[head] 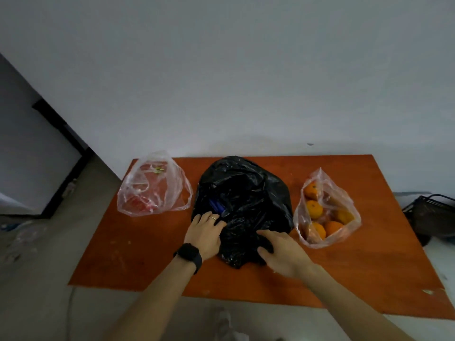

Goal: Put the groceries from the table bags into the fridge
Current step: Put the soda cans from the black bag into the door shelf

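Head view: an orange table [138,254] stands against a white wall, and three bags sit on it in a row. The black bag [246,190] is in the middle, with something blue [218,206] showing in its open mouth. At its 9 o'clock sits a clear bag [152,190] of red produce; at its 3 o'clock, a clear bag of oranges [327,212]. The left hand [205,233], with a ring [212,218] and a black watch [188,254], lies on the black bag's 8 o'clock edge with bent fingers; I cannot tell whether it grips. The right hand [285,254] pinches a fold of black plastic at the bag's 5 o'clock, between thumb and fingers. A black basket [433,212] sits beyond the table's 3 o'clock edge.
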Available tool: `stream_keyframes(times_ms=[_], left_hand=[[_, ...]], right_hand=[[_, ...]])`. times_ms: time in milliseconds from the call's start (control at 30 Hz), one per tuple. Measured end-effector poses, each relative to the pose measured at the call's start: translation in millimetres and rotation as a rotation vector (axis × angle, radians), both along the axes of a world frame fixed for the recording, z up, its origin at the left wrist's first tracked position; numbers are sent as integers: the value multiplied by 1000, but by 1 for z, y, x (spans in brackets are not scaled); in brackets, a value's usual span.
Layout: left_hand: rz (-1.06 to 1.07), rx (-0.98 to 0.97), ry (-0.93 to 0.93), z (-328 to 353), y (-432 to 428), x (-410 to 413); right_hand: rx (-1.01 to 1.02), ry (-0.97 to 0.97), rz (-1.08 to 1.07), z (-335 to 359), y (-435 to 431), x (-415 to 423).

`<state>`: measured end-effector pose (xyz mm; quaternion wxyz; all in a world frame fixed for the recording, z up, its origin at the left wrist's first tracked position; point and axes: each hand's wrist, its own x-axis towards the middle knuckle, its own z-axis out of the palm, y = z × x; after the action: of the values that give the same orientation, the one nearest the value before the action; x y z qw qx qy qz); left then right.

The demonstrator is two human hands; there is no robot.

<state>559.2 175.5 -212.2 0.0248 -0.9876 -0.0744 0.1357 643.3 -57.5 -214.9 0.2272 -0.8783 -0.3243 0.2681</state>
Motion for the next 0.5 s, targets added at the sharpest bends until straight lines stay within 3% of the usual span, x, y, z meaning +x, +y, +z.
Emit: stream_keyframes(times_ms=[167,300,500], left_hand=[[-284,129,137,-27,37,58],[-477,257,236,-44,77,113],[-404,384,35,-20,166,215]], right_hand=[[-155,-4,-3,-26,45,35],[-394,38,86,-45,87,68],[-553,-174,-12,-37,136,173]])
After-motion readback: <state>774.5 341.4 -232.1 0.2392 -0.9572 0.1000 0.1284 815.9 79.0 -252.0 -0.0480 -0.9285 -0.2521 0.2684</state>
